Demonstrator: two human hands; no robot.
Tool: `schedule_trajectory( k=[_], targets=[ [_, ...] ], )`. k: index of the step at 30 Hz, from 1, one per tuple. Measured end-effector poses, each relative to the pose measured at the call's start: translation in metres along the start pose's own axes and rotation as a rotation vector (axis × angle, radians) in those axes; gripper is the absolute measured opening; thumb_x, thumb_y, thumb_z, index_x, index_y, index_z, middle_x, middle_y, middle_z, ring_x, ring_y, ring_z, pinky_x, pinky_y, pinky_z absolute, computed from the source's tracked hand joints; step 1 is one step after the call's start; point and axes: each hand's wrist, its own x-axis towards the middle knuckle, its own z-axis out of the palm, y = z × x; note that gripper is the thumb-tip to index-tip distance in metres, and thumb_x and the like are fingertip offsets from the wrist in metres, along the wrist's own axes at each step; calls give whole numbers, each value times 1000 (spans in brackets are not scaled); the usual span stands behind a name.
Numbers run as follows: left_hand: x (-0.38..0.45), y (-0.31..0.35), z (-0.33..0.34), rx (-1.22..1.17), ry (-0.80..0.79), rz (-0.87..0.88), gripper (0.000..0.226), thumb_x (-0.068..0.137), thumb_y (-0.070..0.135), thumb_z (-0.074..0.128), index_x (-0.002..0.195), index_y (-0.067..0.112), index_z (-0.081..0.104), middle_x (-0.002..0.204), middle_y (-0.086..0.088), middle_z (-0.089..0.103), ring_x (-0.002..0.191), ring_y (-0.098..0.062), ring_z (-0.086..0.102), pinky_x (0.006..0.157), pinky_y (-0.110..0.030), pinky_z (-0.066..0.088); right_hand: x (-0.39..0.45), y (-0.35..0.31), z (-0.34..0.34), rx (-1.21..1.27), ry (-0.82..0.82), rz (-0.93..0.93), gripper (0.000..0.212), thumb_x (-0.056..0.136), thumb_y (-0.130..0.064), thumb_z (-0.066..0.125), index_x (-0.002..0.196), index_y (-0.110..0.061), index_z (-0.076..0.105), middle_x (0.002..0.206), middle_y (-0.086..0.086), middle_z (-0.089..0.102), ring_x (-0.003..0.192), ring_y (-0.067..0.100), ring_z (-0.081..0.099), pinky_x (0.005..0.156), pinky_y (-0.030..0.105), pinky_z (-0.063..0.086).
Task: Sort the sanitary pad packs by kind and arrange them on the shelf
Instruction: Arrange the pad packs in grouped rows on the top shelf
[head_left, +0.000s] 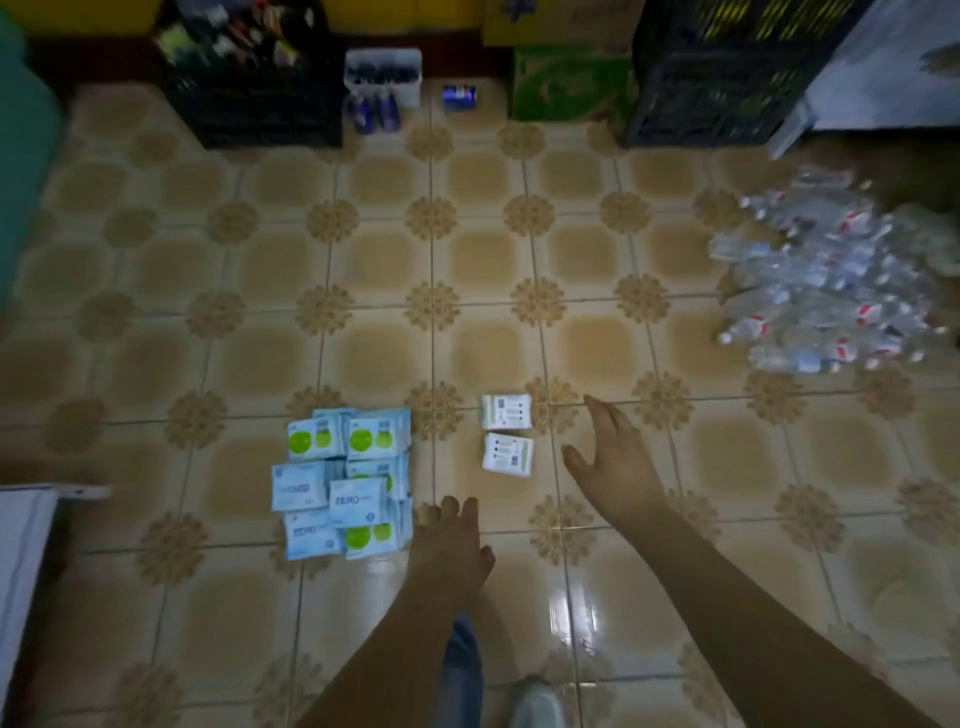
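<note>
Several light-blue pad packs (345, 480) with green circles lie bunched on the tiled floor at lower left of centre. Two white pad packs (506, 434) lie one behind the other just right of them. My left hand (452, 540) hovers beside the blue pile's near right corner, fingers relaxed and holding nothing. My right hand (618, 457) is spread open just right of the white packs, not touching them. No shelf for the packs can be made out.
A heap of plastic water bottles (831, 280) lies at the right. Black crates (254, 78) (722, 67), a green carton (566, 83) and small bottles (374, 111) line the far wall. A white surface (21, 561) sits at lower left. My shoe (535, 704) is near the bottom.
</note>
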Motion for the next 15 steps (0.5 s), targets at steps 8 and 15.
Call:
schedule_trajectory(
  k=[8,15],
  targets=[
    [270,-73,136,365,135,375,72,91,33,59,150,8,25,149,-16,33,135,-35,32,106,-45,33,171,124,241,-116,-66,-24,83,89,-28,65,156,-17,17,162,6,19,142,33,31,110,44,35],
    [413,-85,230,400,316,590,92,78,50,70,150,7,31,154,-25,32,137,-38,38,110,-46,35,305,162,342,-341,-148,-156,98,87,-37,68,156,-32,-2,164,-7,-5,146,32,19,108,54,37]
  ],
)
